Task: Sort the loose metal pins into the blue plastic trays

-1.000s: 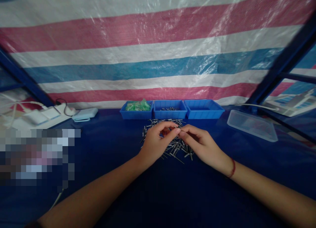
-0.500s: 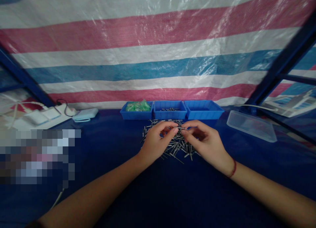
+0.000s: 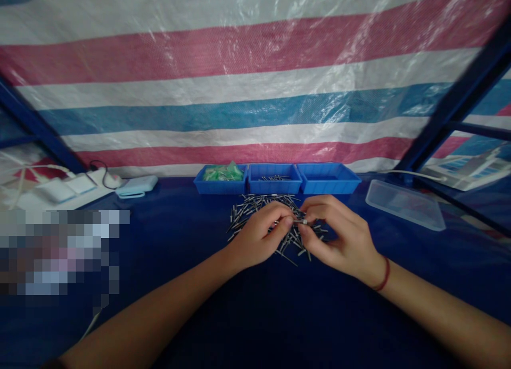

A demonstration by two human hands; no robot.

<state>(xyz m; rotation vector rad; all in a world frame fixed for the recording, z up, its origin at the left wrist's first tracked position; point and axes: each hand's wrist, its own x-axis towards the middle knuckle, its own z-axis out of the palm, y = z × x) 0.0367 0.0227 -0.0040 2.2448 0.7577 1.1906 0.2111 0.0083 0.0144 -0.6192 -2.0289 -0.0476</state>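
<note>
Pinching one slim metal pin (image 3: 299, 221), its left end hidden, left hand (image 3: 261, 235) and right hand (image 3: 344, 238) partly obscure the pin pile (image 3: 255, 204).

Here in the room, the single camera is worn on the head. It faces forward and down, across the blue table (image 3: 255, 321), until the striped sheet (image 3: 239, 55) behind. It is rather near: the left hand (image 3: 261, 236) and the right hand (image 3: 345, 241) fall around the middle of its wide view.
</note>
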